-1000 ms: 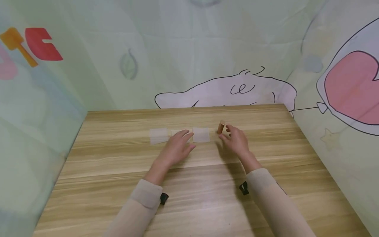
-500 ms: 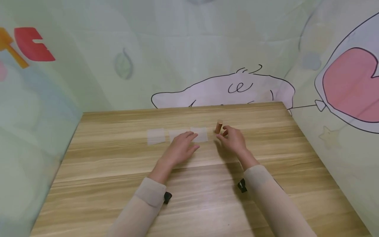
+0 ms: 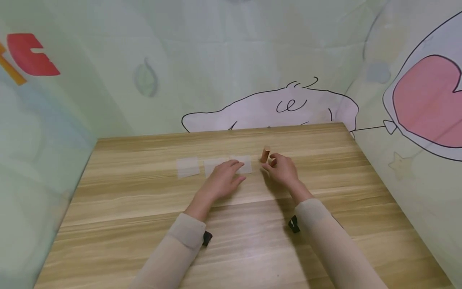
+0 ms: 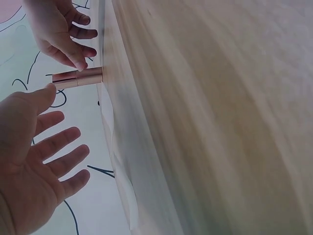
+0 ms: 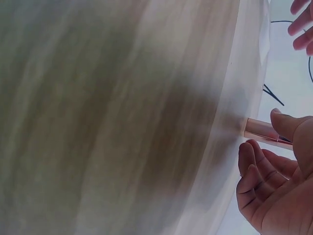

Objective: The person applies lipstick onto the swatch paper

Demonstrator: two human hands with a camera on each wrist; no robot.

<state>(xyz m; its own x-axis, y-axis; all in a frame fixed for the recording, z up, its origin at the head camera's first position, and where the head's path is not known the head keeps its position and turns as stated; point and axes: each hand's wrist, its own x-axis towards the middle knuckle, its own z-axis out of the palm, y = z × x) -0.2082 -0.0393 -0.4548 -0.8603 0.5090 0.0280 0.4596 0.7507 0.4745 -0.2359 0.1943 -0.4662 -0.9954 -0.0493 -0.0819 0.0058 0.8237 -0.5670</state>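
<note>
A shiny rose-gold tube (image 3: 265,154), shaped like a lipstick with a seam around its middle, stands upright on the wooden table. My right hand (image 3: 283,170) is just right of it, thumb and loosely bent fingers near its side; in the right wrist view the thumb overlaps the tube (image 5: 261,129), and no grip shows. Three thin white squares, perhaps tissue, lie in a row: a left one (image 3: 188,167), a middle one (image 3: 211,165) and a right one (image 3: 246,163). My left hand (image 3: 223,178) hovers with spread fingers over the middle and right squares, partly hiding them, holding nothing.
The wood-grain table (image 3: 144,241) reaches back to a pale printed curtain (image 3: 202,72) that hangs behind it and at both sides. A small black strap piece (image 3: 294,224) shows at the right cuff, another (image 3: 207,238) at the left.
The view has shifted slightly. My left hand has moved a little to the right across the squares. My right hand stays beside the standing tube, which has not visibly moved on the table.
</note>
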